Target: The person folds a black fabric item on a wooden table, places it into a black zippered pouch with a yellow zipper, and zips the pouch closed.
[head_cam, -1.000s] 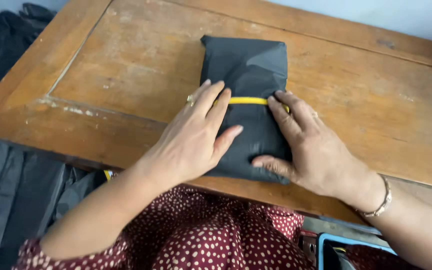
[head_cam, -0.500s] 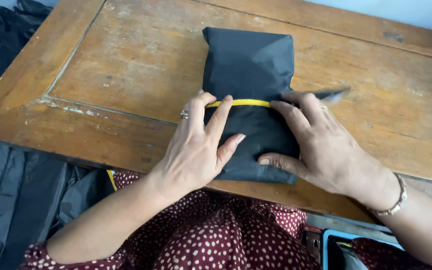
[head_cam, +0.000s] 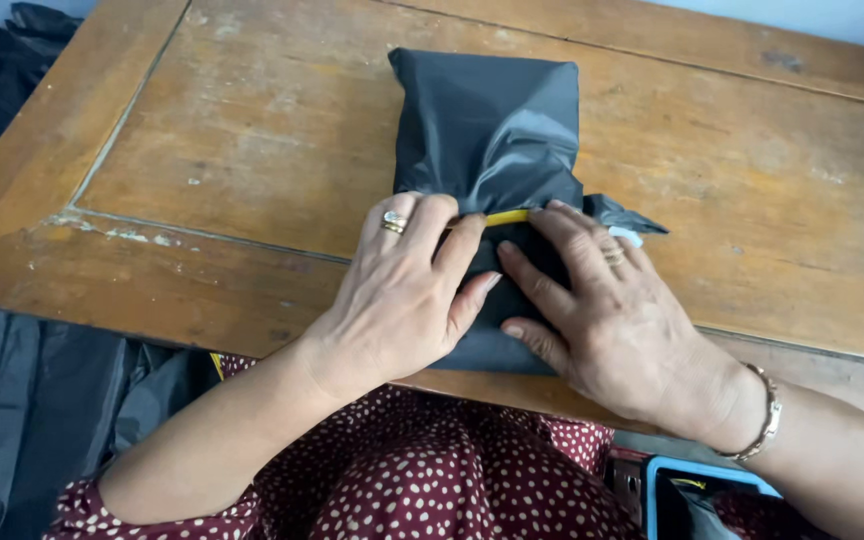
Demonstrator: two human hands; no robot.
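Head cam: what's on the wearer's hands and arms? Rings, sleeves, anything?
Both forearms are bare, no sleeves in view. The left hand has a gold-coloured ring on one finger. The right hand also wears a ring, and a thin metal bracelet at the wrist. No gloves.

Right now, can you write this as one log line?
left hand: pressing black plastic parcel | right hand: on parcel | yellow band: around it

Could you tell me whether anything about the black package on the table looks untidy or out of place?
A loose flap of the black package sticks out sideways past the right hand, beside the yellow band. Otherwise the wrapping lies flat; the wooden table is merely worn.
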